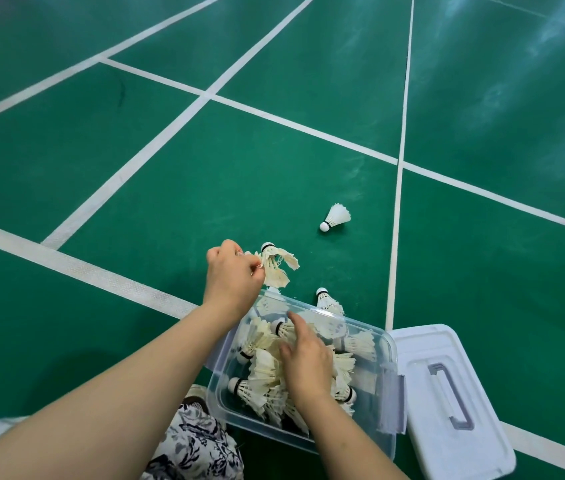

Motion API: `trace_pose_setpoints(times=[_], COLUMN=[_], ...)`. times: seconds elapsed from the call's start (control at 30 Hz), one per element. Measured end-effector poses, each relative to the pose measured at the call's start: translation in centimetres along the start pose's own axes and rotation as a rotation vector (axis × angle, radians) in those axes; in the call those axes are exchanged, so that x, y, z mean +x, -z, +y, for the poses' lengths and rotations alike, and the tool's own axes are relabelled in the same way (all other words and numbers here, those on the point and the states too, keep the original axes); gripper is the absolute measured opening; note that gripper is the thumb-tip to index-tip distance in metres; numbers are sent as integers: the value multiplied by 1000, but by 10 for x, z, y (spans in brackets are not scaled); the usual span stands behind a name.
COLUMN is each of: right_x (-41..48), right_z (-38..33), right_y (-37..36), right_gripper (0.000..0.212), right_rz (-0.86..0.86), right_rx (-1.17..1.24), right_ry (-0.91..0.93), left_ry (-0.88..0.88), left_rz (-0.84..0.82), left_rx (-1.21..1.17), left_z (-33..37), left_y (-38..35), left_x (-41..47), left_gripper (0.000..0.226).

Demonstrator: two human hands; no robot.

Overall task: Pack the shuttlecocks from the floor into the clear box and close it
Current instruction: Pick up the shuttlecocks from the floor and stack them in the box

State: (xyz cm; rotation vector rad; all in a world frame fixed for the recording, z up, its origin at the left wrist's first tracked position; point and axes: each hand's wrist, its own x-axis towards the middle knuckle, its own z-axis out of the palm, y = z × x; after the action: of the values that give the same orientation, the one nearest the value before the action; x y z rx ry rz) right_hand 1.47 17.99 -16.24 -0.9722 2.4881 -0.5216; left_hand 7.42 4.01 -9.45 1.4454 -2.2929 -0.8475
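Left hand (231, 271) pinches a frayed shuttlecock (276, 268) just beyond the clear box (390, 355). Right hand (305, 362), fingers flat, presses the pile (263, 372) inside. Packing appears under way. Next move, by judgement: drop it in, collect the near shuttlecock (329, 301) and far shuttlecock (335, 218), and fit the lid (447, 393) lying alongside.

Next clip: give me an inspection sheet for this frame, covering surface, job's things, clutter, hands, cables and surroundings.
Surface: green court floor with white lines.
Job's things: clear box open, holding a pile of shuttlecocks; lid off, on the floor to its right; far shuttlecock and near shuttlecock outside the box.
Clutter: nothing seen.
Grippers: left hand pinches a frayed shuttlecock; right hand rests on the pile.
Cables: nothing seen.
Surroundings: patterned cloth at the lower edge.
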Motion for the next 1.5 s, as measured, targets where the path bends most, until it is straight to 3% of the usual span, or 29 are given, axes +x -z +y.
trace_pose_setpoints(times=[0.17,0.33,0.5,0.67,0.8,0.9,1.03,1.23,1.4,1.5], right_x=[5,3,10,8,9,11,8,10,11,12], right_z=[-14,-16,-23,-33,-36,-40,-30,-24,-22,-24], right_y=[-4,-10,-15,-15,-20,-16,1,8,5,5], right_gripper=[41,45,32,39,32,28,11,13,4,12], right_rz=[39,-66,-151,-227,-248,-156,-35,41,68,72], right_rx=[-51,-167,-147,-141,-210,-115,119,383,378,363], right_ry=[142,261,219,177,198,142,-86,-317,-311,-242], left_ry=[7,6,9,8,7,4,-4,-15,-11,-14], left_rz=[-4,-3,-8,-2,-2,3,7,10,16,8], left_rx=[-5,-2,2,5,19,16,6,6,3,4], left_z=[0,-1,-2,-2,-3,-3,1,4,3,2], left_y=[1,2,0,1,1,2,2,2,3,2], left_x=[0,1,1,1,0,1,1,-3,-3,-3], left_gripper=[27,27,27,26,27,27,28,26,26,26])
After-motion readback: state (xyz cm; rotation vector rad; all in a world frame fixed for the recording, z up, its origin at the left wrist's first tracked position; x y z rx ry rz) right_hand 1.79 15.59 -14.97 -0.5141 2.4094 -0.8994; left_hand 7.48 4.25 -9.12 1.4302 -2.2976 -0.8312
